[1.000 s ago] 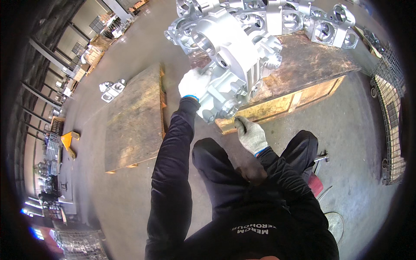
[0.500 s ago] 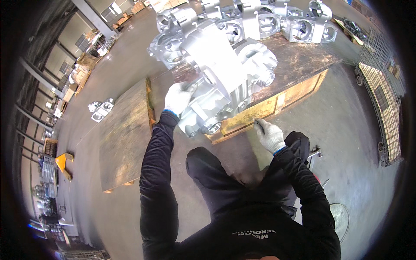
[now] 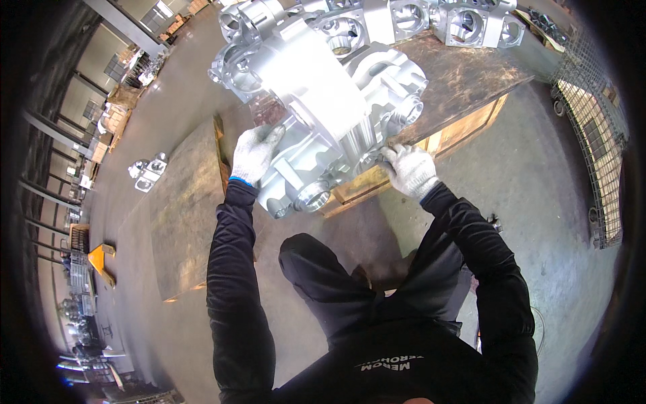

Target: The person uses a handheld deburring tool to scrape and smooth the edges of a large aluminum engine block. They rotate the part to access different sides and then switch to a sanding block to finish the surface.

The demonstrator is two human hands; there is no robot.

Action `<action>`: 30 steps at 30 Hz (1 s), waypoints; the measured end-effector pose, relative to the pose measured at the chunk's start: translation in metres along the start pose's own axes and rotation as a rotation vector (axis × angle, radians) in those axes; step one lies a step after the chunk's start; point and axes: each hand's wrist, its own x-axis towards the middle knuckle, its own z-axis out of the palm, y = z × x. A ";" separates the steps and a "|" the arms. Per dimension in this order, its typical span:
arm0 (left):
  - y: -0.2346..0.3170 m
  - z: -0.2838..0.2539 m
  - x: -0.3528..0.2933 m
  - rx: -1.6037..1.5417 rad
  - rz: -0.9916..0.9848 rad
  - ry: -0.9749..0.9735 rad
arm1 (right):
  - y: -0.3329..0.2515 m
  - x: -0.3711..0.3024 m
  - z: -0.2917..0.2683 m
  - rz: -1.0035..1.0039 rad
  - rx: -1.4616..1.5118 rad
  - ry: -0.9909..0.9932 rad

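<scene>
Casting, metal, silver, large [image 3: 313,81]: one under the hands. Placed at the near left corner of a wooden crate [image 3: 464,74]; its lower end showed past the crate's near edge, though whether it truly overhung could not be told. Upper face washed out by glare.

Handling, as judged: heavy, rigid, not readily broken; smooth outer faces likely slippery to cloth. Best taken low on both flanks, at the ribs and ring-shaped bosses, with both hands.

Hands, gloved: two. Left hand [image 3: 252,155] part-closed against the casting's left flank, thumb toward its upper side; whether gripping or merely resting, could not be told. Right hand [image 3: 412,170] with fingers bent, tips at the casting's lower right end; firmness of hold likewise not shown.

Further castings [image 3: 494,30]: at least three, grouped along the crate's far edge; overlap prevented a full count.

Small castings [image 3: 148,172]: one cluster, beyond the left edge of a low wooden platform [image 3: 182,209]; number of pieces unclear.

Wire-mesh cart [image 3: 595,148]: one, right of the crate, well apart.
</scene>
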 end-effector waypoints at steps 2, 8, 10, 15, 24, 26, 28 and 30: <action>0.000 0.002 0.001 0.016 0.005 0.009 | -0.017 -0.009 0.012 0.184 0.182 -0.041; 0.004 0.003 -0.002 0.177 0.029 0.076 | -0.098 -0.023 0.034 0.580 0.470 0.003; 0.006 0.003 -0.003 0.143 0.016 0.099 | -0.101 -0.014 0.019 0.549 0.472 -0.026; 0.003 0.002 0.000 0.065 0.008 0.037 | -0.056 0.032 -0.049 0.408 0.358 -0.445; -0.004 0.002 -0.002 0.069 -0.010 0.061 | 0.015 0.050 -0.051 0.284 0.484 -0.451; -0.004 0.001 -0.001 0.057 -0.004 0.031 | 0.019 0.022 -0.020 0.474 0.714 -0.420; -0.005 0.001 0.001 0.025 0.001 0.017 | 0.000 -0.002 0.018 0.597 0.844 -0.286; -0.004 0.001 0.003 0.093 0.000 0.016 | -0.033 -0.023 0.048 0.723 1.157 -0.119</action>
